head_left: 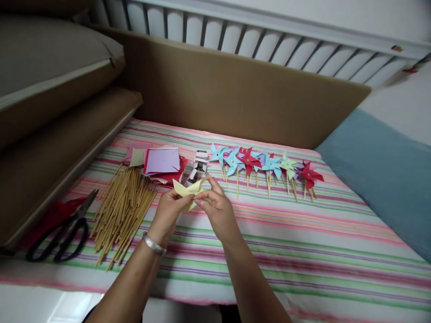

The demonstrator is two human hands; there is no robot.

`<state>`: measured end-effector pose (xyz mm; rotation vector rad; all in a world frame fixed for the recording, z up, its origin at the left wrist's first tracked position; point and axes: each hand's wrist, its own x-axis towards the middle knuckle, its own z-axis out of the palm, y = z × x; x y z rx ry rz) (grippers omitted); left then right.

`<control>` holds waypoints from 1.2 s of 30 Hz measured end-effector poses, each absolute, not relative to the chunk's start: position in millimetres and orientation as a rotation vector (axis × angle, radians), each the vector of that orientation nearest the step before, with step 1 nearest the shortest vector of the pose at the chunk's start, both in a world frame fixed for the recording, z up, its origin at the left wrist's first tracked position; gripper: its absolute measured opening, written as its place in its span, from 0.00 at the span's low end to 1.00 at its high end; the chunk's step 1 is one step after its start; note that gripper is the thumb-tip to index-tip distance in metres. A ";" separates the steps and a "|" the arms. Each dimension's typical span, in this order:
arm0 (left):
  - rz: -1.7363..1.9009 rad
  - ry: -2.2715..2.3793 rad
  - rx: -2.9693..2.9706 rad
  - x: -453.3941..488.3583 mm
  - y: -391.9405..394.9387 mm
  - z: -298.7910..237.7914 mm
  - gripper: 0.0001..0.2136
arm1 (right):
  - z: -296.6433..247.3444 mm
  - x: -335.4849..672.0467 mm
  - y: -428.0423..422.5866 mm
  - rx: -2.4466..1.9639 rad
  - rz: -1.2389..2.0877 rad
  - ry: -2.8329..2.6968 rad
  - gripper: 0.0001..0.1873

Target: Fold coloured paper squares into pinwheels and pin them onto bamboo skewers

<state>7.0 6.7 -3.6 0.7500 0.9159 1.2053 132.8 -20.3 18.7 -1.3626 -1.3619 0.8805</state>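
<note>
Between my two hands is a pale yellow paper pinwheel, its corners partly folded in. My left hand pinches it from the left, thumb near its middle. My right hand grips its right side, with thumb and forefinger at the centre; whether a pin is there I cannot make out. Just beyond the paper stand small open boxes with dark contents. Left of them lies a stack of coloured paper squares, a lilac sheet on top. Finished pinwheels on sticks lie in a row to the right.
A heap of thin wooden sticks lies left of my hands, beside black-handled scissors and something red. A striped cloth covers the surface. Brown cushions rise at left, a brown board behind.
</note>
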 end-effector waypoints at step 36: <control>1.114 0.925 0.857 -4.3 5.1 3.7 0.10 | 6.1 133.1 -15.3 -1.272 1.081 -1.230 0.04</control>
